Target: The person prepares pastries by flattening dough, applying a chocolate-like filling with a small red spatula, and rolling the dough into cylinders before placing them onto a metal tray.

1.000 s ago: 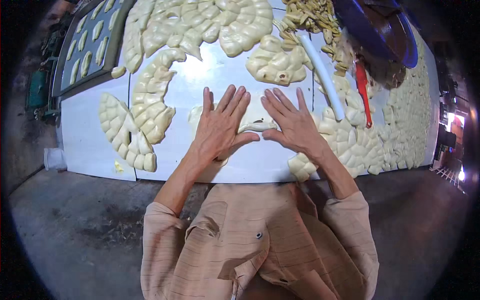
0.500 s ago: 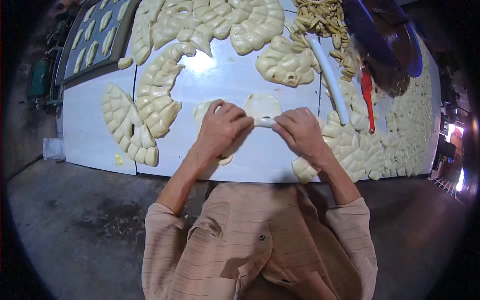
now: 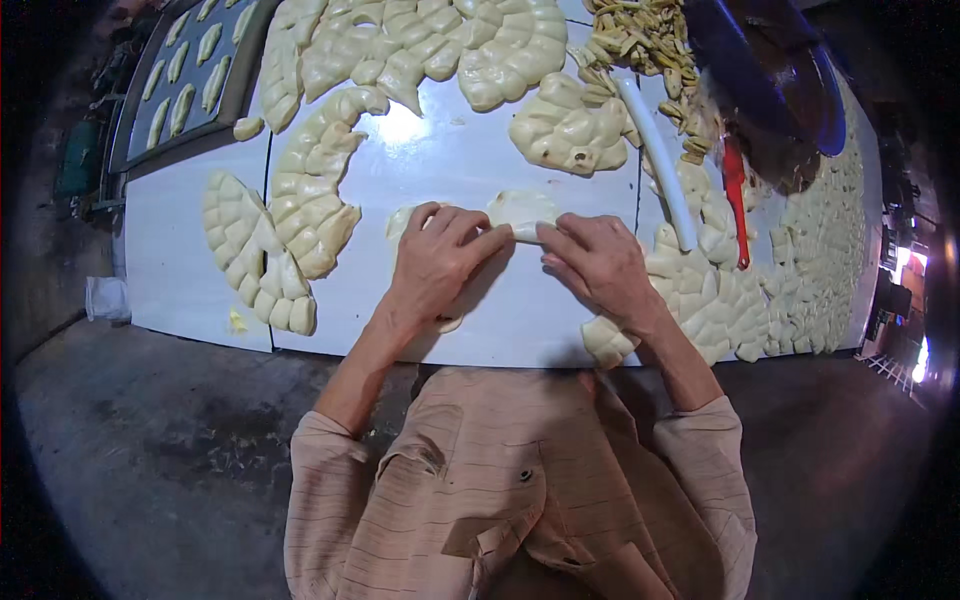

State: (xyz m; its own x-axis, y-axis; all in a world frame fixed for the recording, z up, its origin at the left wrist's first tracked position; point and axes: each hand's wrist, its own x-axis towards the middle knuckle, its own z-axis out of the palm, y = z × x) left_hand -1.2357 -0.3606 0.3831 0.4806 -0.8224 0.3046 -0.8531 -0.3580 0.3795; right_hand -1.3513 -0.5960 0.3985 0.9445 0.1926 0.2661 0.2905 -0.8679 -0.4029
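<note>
A flat, thin piece of dough [image 3: 522, 208] lies on the white table in front of me, its near edge folded into a small roll. My left hand [image 3: 442, 252] pinches the left end of that roll between thumb and fingers. At the right end, my right hand [image 3: 598, 262] has its fingertips closed on the same dough. Any filling inside the roll is hidden. Another flattened dough piece [image 3: 398, 221] is mostly covered by my left hand. Beside my right wrist rests a small lump of dough [image 3: 607, 342].
Dough portions [image 3: 312, 190] spread over the table's left and far side. A tray [image 3: 150, 108] of shaped pieces stands far left. To the right are a pale rolling pin [image 3: 660, 165], a red-handled tool [image 3: 735, 195], sliced yellowish pieces [image 3: 650, 40] and a blue basin [image 3: 830, 95].
Both hands have moved slightly away from me, rolling the near edge of the dough forward. Less of the flat part shows beyond the roll.
</note>
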